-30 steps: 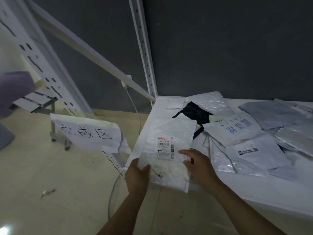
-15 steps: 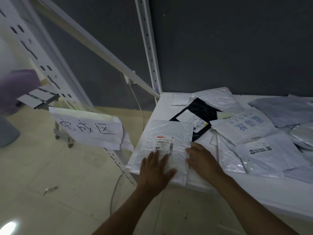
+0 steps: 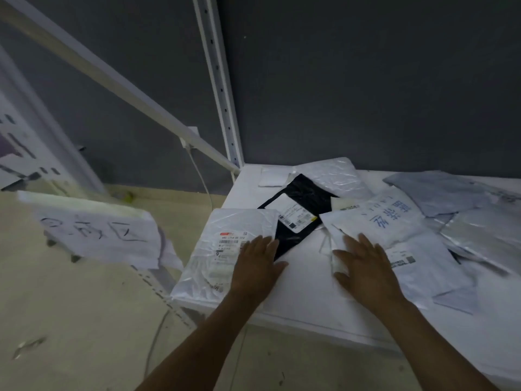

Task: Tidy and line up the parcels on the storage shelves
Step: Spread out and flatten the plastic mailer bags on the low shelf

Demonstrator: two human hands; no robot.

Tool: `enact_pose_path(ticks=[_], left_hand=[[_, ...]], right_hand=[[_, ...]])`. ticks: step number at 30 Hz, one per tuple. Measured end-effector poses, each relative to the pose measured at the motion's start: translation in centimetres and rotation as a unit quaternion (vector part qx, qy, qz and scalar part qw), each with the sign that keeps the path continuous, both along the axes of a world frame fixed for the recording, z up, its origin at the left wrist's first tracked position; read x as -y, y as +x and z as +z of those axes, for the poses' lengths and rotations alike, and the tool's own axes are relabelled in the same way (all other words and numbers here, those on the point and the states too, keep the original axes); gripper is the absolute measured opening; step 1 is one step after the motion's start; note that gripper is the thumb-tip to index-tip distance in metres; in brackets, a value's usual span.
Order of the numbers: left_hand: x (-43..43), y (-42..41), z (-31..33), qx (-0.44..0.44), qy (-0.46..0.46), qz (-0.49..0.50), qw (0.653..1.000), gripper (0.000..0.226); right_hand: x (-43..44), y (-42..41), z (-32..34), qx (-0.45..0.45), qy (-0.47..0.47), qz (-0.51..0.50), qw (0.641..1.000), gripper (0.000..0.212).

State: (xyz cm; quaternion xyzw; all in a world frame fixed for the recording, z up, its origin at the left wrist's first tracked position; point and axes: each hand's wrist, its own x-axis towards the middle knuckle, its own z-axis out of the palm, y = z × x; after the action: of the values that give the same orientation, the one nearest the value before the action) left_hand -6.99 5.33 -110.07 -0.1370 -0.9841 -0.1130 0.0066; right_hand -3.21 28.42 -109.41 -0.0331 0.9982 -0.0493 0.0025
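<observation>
A white parcel with a barcode label [image 3: 225,249] lies flat at the front left corner of the white shelf [image 3: 304,294]. My left hand [image 3: 258,266] rests flat on its right side, fingers straight. My right hand [image 3: 363,266] lies flat with spread fingers on the near edge of a heap of white and grey parcels [image 3: 417,249]. A white parcel with blue writing [image 3: 386,218] tops that heap. A black parcel with a white label [image 3: 298,210] lies between the two, partly under the others.
A white shelf upright [image 3: 222,88] stands at the back left corner, with a slanted brace [image 3: 112,77] running left. A paper sign with handwriting [image 3: 95,230] hangs at the left. A cable [image 3: 200,176] drops to the beige floor. Grey parcels [image 3: 456,193] fill the right.
The white labelled parcel went from held in the air to flat on the shelf corner. My left hand slid to its right side. My right hand left it and moved right onto the heap.
</observation>
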Motion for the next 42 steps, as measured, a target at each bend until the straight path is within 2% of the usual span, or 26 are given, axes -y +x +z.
enact_pose_path(ticks=[3,7,9,11,14,15,17,20,21,22,24,25,27,29,32,34,36,38,40,42], left_hand=[[-2.3,-2.5,-0.3,0.008,-0.038,0.017,0.999,0.06],[-3.9,-3.9,-0.6,-0.045,-0.112,0.014,0.993,0.034],[-4.5,-3.9,-0.5,-0.06,-0.122,-0.021,0.99,0.027],[-5.4,-3.5,0.4,-0.081,-0.072,-0.024,0.994,0.008],[-6.6,-2.7,1.0,-0.101,0.082,0.009,0.992,0.021],[-7.0,-2.4,0.8,-0.1,0.139,0.022,0.985,0.024],[-7.6,-1.6,0.6,-0.107,0.222,0.033,0.969,0.028],[-7.8,0.1,1.4,-0.114,0.297,0.022,0.948,0.032],[-7.6,0.6,1.5,-0.11,0.319,0.016,0.941,0.032],[-7.2,0.9,1.5,-0.1,0.339,0.003,0.935,0.031],[-6.2,1.4,1.3,-0.057,0.371,-0.026,0.926,0.03],[-5.5,1.7,1.2,-0.012,0.393,-0.031,0.919,0.026],[-4.0,2.1,0.9,0.045,0.416,-0.025,0.908,0.016],[-2.1,1.8,0.0,0.009,0.376,-0.03,0.926,0.021],[0.2,0.9,-1.4,0.0,0.154,-0.063,0.986,0.043],[1.2,0.4,-2.0,0.05,0.039,-0.017,0.998,0.052],[1.6,0.0,-2.4,0.07,0.027,0.001,0.997,0.056],[1.5,-0.4,-2.5,0.071,0.065,-0.003,0.995,0.055],[1.1,-0.7,-2.4,0.071,0.169,0.004,0.983,0.051],[0.9,-0.5,-1.5,0.076,0.282,0.038,0.956,0.049]], right_hand=[[-1.1,0.5,0.0,-0.009,0.024,0.006,1.0,0.054],[-2.4,0.6,-0.7,0.024,0.044,0.007,0.999,0.082],[-3.1,1.0,-1.3,0.017,0.049,-0.006,0.999,0.078],[-3.5,1.1,-1.5,-0.009,0.05,-0.023,0.998,0.066],[-3.7,0.5,-1.4,-0.065,0.024,-0.046,0.997,0.04],[-3.6,0.2,-1.3,-0.089,-0.008,-0.045,0.995,0.032],[-2.9,-0.3,0.0,-0.113,-0.165,-0.052,0.978,0.036],[-0.5,-0.5,2.3,-0.099,-0.399,-0.134,0.902,0.037],[0.2,-0.8,2.5,-0.06,-0.468,-0.175,0.864,0.036],[1.0,-0.9,2.6,0.003,-0.543,-0.213,0.812,0.039],[2.2,-0.9,2.5,0.117,-0.686,-0.25,0.673,0.039],[2.7,-0.9,2.2,0.144,-0.716,-0.245,0.637,0.034],[3.6,-0.8,1.6,0.143,-0.708,-0.232,0.651,0.013],[4.2,-1.1,1.0,0.104,-0.658,-0.242,0.705,0.017],[4.5,-1.9,0.9,0.042,-0.525,-0.219,0.821,0.012],[4.3,-2.0,1.6,-0.008,-0.487,-0.181,0.855,0.009],[3.9,-1.7,2.7,-0.08,-0.487,-0.161,0.855,0.01],[3.3,-1.4,3.6,-0.142,-0.509,-0.171,0.831,0.012],[3.0,-1.2,3.8,-0.172,-0.54,-0.192,0.801,0.016],[2.8,-1.1,3.7,-0.156,-0.571,-0.222,0.775,0.019]])
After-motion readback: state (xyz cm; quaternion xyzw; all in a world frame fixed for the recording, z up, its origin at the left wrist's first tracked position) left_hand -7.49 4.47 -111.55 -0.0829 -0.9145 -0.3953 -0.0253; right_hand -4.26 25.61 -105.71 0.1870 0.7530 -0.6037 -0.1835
